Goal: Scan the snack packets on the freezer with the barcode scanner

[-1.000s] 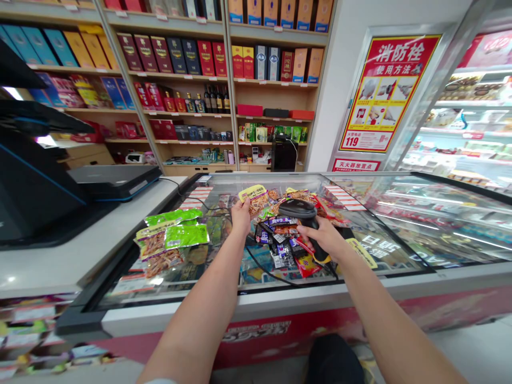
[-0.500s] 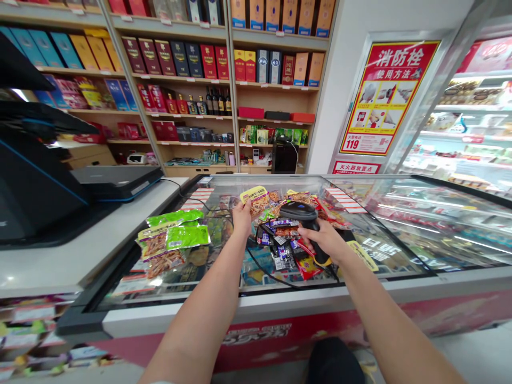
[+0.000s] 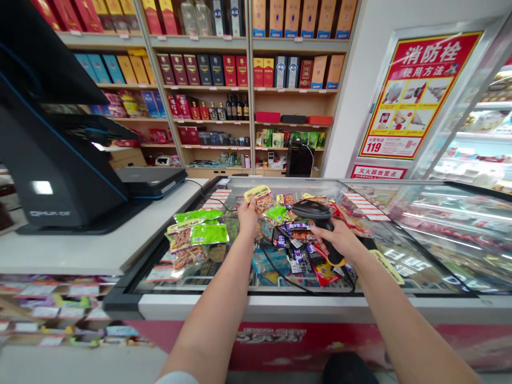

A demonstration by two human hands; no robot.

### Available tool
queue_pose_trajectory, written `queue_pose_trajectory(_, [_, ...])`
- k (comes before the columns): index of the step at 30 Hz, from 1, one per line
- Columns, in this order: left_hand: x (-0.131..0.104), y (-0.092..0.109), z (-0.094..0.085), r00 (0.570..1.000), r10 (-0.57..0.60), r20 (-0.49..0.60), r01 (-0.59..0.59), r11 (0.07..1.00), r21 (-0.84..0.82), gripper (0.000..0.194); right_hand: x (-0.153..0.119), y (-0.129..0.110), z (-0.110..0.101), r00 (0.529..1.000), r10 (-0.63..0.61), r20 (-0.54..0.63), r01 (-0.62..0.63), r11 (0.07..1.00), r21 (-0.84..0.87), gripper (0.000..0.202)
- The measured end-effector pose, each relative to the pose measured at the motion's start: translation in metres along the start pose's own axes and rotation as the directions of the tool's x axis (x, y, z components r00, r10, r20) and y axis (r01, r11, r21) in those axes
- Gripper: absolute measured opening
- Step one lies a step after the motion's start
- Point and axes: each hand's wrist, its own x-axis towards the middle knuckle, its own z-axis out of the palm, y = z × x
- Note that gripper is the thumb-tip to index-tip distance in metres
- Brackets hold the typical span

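Observation:
My left hand (image 3: pixel 248 214) pinches the edge of a yellow-topped snack packet (image 3: pixel 259 198) above the freezer's glass lid. My right hand (image 3: pixel 335 238) is wrapped round the handle of a black barcode scanner (image 3: pixel 314 209), whose head points left toward that packet. Under and around the scanner lies a pile of small snack packets, with green, dark purple (image 3: pixel 298 258) and red ones (image 3: pixel 326 274) among them. Green packets (image 3: pixel 208 233) and brown snack packets (image 3: pixel 188 256) rest in a separate group left of my left forearm.
A black cable (image 3: pixel 280 274) curves over the glass of the chest freezer (image 3: pixel 280 302). On the left counter (image 3: pixel 92 256) stand a dark checkout machine (image 3: pixel 60 160) and a flat scale (image 3: pixel 150 181). Shelves of boxes and bottles line the back wall; a red poster (image 3: pixel 420 96) hangs at the right.
The view has turned to the left, so the scene sits further right and more of the checkout machine shows. Both hands keep their holds on the packet and the scanner.

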Motion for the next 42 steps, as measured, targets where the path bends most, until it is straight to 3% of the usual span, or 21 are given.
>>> queue_pose_trajectory(3, [0.011,0.016,-0.024,0.998,0.036,-0.041,-0.033,0.997,0.068,0.012,0.006,-0.004,0.011,0.999,-0.034,0.007,0.034,0.999,0.002,0.029])
queue_pose_trajectory(8, [0.034,0.049,-0.081,0.976,0.188,-0.107,-0.146,0.937,0.318,0.017,0.015,-0.007,0.040,0.996,-0.055,0.074,0.053,0.998,0.029,0.030])
queue_pose_trajectory(14, [0.047,0.087,-0.141,0.928,0.349,-0.133,-0.144,0.663,0.735,0.014,0.027,-0.005,0.083,0.986,-0.053,0.161,0.038,0.995,0.096,0.030])
queue_pose_trajectory(20, [0.041,0.106,-0.161,0.952,0.272,-0.139,0.029,0.373,0.927,0.013,0.028,-0.006,0.115,0.969,-0.020,0.246,-0.011,0.992,0.125,0.025])
queue_pose_trajectory(22, [0.036,0.109,-0.161,0.954,0.267,-0.136,0.076,0.225,0.971,0.022,0.027,-0.005,0.120,0.968,-0.047,0.247,0.012,0.990,0.139,0.025])
queue_pose_trajectory(25, [0.030,0.110,-0.158,0.946,0.316,-0.067,0.057,0.041,0.998,0.041,0.025,-0.002,0.122,0.971,-0.059,0.231,0.024,0.988,0.154,0.027])
queue_pose_trajectory(29, [0.024,0.110,-0.150,0.939,0.344,-0.002,0.017,-0.040,0.999,0.048,0.026,-0.002,0.122,0.972,-0.043,0.231,0.003,0.985,0.171,0.026])
queue_pose_trajectory(32, [0.019,0.109,-0.136,0.922,0.384,0.044,-0.031,-0.039,0.999,0.045,0.025,-0.007,0.122,0.973,-0.036,0.229,-0.007,0.982,0.186,0.029])
queue_pose_trajectory(34, [0.012,0.105,-0.121,0.919,0.374,0.124,-0.126,-0.019,0.992,0.041,0.023,-0.010,0.119,0.974,-0.039,0.221,-0.007,0.979,0.204,0.029])
queue_pose_trajectory(38, [-0.010,0.078,-0.075,0.938,0.144,0.315,-0.326,0.066,0.943,0.026,0.009,-0.011,0.099,0.988,-0.044,0.146,0.003,0.963,0.270,0.029])
queue_pose_trajectory(42, [-0.038,0.037,-0.023,0.867,-0.070,0.493,-0.478,0.160,0.864,0.021,-0.010,-0.010,0.059,0.999,-0.026,-0.040,0.040,0.919,0.391,0.036])
